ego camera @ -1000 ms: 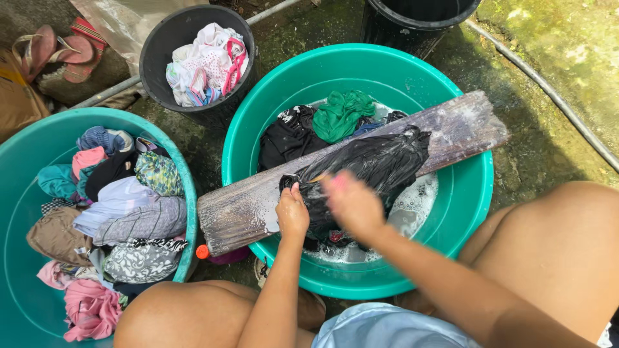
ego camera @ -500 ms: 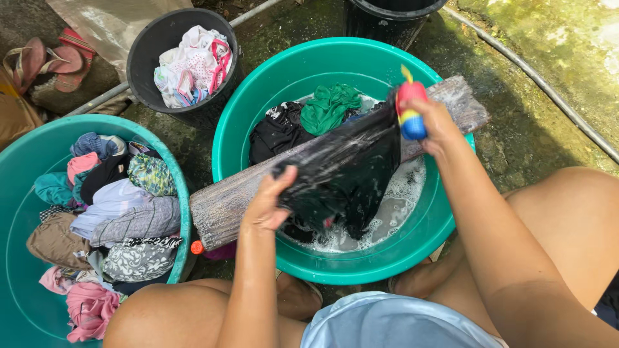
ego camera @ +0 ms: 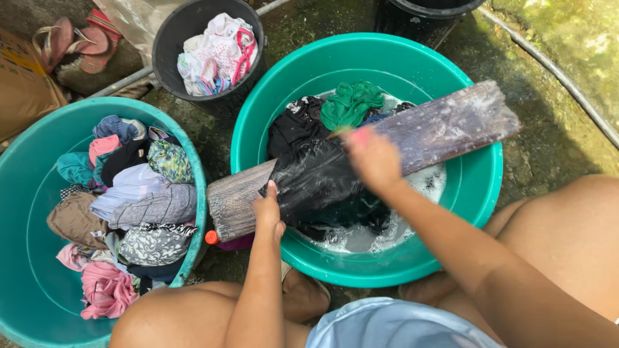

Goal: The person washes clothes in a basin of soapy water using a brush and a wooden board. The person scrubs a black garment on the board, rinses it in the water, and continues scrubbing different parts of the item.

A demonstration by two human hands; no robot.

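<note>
You are mid-scrub: left hand [ego camera: 269,216] pinning the wet black garment [ego camera: 316,180] to the wooden washboard [ego camera: 438,129], right hand [ego camera: 373,156] blurred, grip unclear, so next stroke needs firm pinning.

- The wet mossy ground [ego camera: 548,138] holds everything.
- A big green tub [ego camera: 477,193] sits under the fingers.
- Another green tub [ego camera: 26,258] sits left of them.
- A black bucket [ego camera: 169,38] stands beyond them.
- Sandals [ego camera: 77,42] lie far left.

Bright daylight, soft shadows, right hand [ego camera: 373,158] motion-blurred (rest sharp).
</note>
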